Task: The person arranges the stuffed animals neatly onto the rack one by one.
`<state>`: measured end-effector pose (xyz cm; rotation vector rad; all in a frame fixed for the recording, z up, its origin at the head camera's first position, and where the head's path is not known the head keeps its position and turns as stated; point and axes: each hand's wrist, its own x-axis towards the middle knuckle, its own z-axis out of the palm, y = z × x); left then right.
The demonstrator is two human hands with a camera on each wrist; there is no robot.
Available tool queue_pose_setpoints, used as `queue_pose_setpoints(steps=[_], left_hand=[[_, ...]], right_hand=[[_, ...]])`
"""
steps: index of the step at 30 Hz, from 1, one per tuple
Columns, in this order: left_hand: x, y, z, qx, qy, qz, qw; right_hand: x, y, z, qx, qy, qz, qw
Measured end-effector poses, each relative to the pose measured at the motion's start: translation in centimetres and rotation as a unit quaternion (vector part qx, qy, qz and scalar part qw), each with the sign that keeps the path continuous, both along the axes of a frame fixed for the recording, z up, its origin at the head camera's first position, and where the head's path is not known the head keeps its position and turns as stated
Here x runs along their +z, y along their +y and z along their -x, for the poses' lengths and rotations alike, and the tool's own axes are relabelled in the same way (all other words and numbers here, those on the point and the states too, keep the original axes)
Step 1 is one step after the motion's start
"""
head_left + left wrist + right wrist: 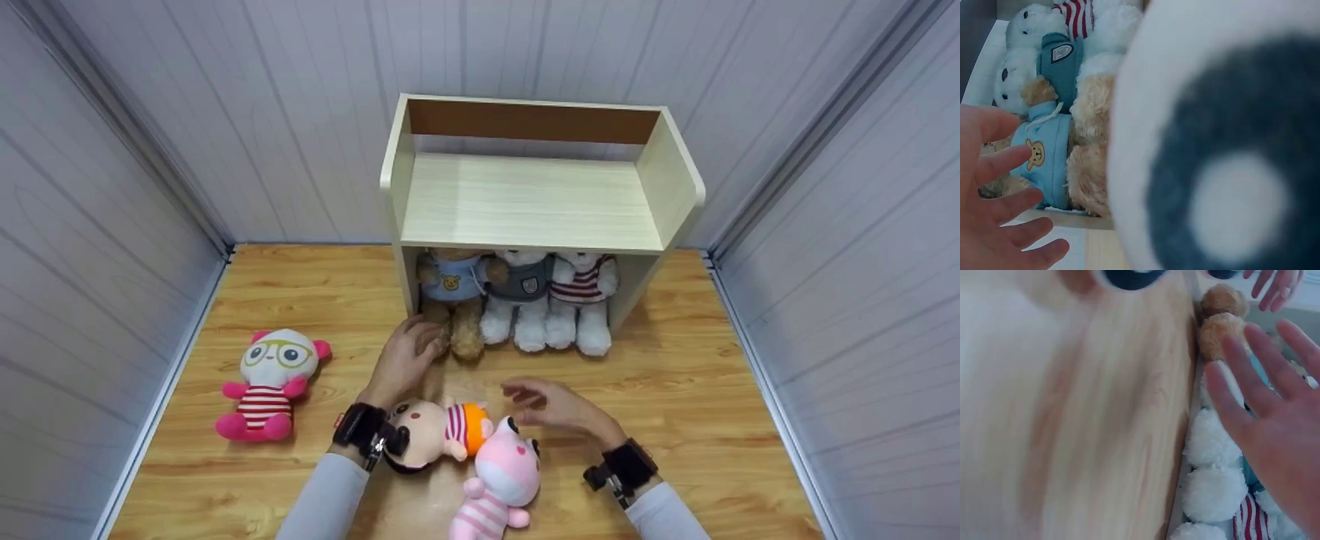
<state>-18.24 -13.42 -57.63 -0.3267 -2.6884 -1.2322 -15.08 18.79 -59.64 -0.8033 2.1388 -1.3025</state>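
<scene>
In the lower compartment of a pale wooden shelf [525,199] sit three plush bears side by side. At the left is a brown teddy bear [466,281] in a light blue hoodie, then a white bear [517,289] in a grey top, then a white bear [583,292] in red and white stripes. My left hand [405,356] is beside the brown bear's legs, its fingers spread in the left wrist view. Over the floor in front of the shelf, my right hand [551,405] holds nothing, fingers extended and apart.
Between my forearms lie a doll [424,435] with orange shorts and a pink plush toy [510,472] with a striped body. Farther left on the wooden floor [667,420] lies a pink and white panda plush [266,390] with yellow glasses. Panel walls [300,112] surround the floor.
</scene>
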Motion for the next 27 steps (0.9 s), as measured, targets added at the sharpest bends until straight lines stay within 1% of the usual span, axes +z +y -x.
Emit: queue_pose_setpoints(steps=[3,6,10,13,20,23,27], left_hand=[[-0.1,-0.2,-0.3,0.003,-0.019,-0.003,0.9998],[-0.2,-0.2,-0.4,0.004,-0.026,-0.007,0.9996],[-0.2,-0.2,-0.3,0.008,-0.016,-0.007,0.9998],[-0.3,-0.2,-0.3,0.013,-0.016,-0.005,0.9998],[-0.4,-0.1,-0.3,0.015,-0.013,-0.007,0.9998],[-0.3,0.0,-0.3,0.018,-0.01,-0.006,0.9998],[0.0,0.4,0.1,0.016,-0.002,-0.002,0.9999]], right_hand=[[-0.4,0.2,-0.7,0.03,-0.049,-0.026,0.998],[-0.7,0.2,-1.2,0.035,-0.061,-0.057,0.996],[-1.1,0.0,-1.5,0.045,-0.055,-0.076,0.995],[-1.3,-0.2,-1.5,0.05,-0.055,-0.068,0.995],[-1.9,-0.6,-1.4,0.028,-0.067,-0.059,0.996],[-1.8,-0.5,-1.3,0.024,-0.058,-0.049,0.997],[-1.1,0.0,-0.8,0.012,-0.028,-0.048,0.998]])
